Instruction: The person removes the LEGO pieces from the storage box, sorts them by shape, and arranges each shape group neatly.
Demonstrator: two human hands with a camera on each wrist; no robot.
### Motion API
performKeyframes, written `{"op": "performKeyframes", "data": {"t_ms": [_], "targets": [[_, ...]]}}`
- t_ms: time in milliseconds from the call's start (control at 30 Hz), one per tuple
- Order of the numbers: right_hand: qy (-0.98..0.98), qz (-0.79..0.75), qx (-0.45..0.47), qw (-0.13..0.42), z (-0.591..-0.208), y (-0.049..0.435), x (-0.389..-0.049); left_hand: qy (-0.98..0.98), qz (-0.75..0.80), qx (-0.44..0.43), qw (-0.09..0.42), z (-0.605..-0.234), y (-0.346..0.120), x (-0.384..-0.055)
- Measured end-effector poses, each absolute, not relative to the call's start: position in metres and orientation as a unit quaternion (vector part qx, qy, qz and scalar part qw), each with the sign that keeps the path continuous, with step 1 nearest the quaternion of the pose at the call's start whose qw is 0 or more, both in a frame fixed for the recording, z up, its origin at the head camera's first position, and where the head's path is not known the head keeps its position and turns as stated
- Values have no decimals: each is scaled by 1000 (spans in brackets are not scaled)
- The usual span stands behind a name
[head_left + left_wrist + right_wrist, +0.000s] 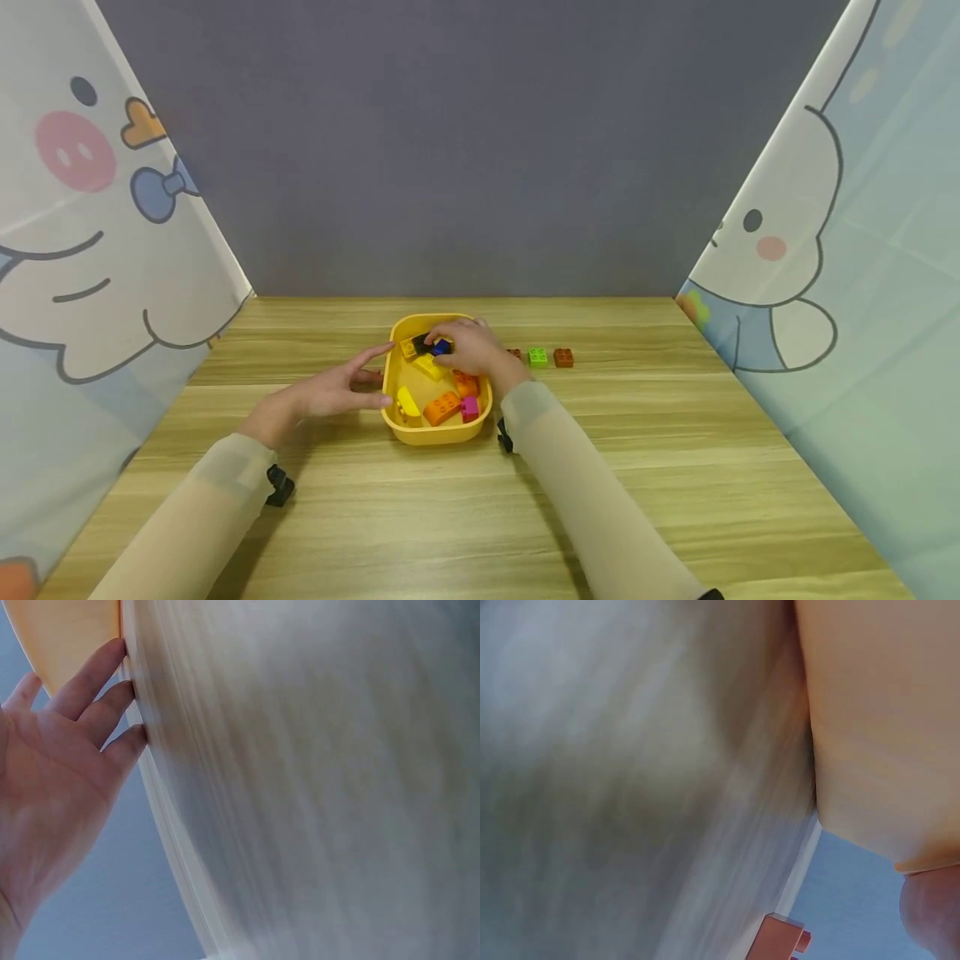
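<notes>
A yellow plastic bin (pixel 437 436) holding toy building bricks stands on the wooden table. My left hand (pixel 333 392) is at its left side with fingers spread, fingertips right at the wall; the left wrist view shows the same open hand (pixel 64 761). My right hand (pixel 468 346) reaches over the far right rim into the bin. Its thumb and index finger are on either side of a dark blue brick (pixel 442 346), beside a black brick (pixel 423 343); I cannot tell whether they pinch it. In the right wrist view, only part of that hand (pixel 932 907) shows beyond the bin.
In the bin lie yellow bricks (pixel 428 367), orange bricks (pixel 442 408), a magenta brick (pixel 469 408) and a rounded yellow piece (pixel 407 402). Right of it, a green brick (pixel 537 357) and a brown brick (pixel 563 357) stand in a row with another partly hidden by my right arm.
</notes>
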State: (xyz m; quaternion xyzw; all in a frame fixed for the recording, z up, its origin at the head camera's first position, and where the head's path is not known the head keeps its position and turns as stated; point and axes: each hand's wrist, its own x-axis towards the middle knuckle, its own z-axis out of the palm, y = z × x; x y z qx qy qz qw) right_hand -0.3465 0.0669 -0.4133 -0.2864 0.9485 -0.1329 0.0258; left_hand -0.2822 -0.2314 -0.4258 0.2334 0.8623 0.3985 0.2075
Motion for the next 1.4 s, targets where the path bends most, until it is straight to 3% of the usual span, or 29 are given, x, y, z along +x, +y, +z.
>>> {"op": "performKeyframes", "data": {"t_ms": [567,1400], "targets": [[949,-112,-293,21,-415,68,-347,866,397,227,204,-428,-232,-284],[945,-124,-296,68,-413,68,-344,870,388,231,198,-428,-231,-284]]}}
